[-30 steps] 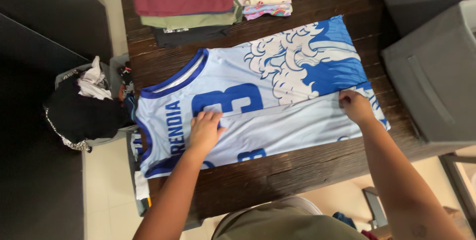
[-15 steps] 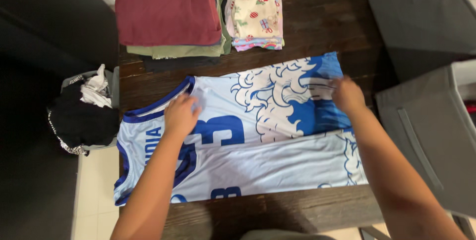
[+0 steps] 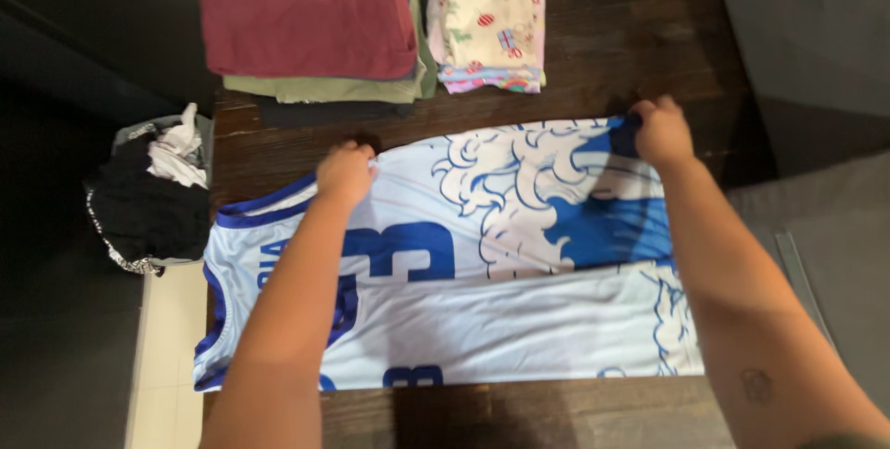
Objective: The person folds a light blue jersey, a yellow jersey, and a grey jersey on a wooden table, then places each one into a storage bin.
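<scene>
Two bare hands work on a jersey (image 3: 519,319) spread flat across a dark wooden table (image 3: 630,50). The jersey is pale blue and white, sleeveless, with dark blue trim at the neck and armholes, a large dark blue numeral on the chest, and a white swirling cloud pattern over a bright blue patch toward the hem. It lies sideways, neck to the left, hem to the right, filling most of the table's near half.

The left hand (image 3: 345,173) is closed on the jersey's far edge near the shoulder, fingers curled over the cloth. The right hand (image 3: 662,131) is closed on the far edge at the hem corner, pinching the fabric there. Both forearms reach in from the bottom of the view and cover parts of the jersey, including most of the lettering beside the numeral.

Beyond the jersey, at the table's far side, sits a stack of folded clothes (image 3: 311,13) with a maroon piece on top and olive and dark layers below. Just to its right is a smaller folded pile (image 3: 489,18), cream with small coloured prints and a striped edge. Both are cut off by the top of the frame.

Left of the table, a bin (image 3: 153,189) holds crumpled black and white clothing. Grey shapes at the right edge are too cropped to identify.
</scene>
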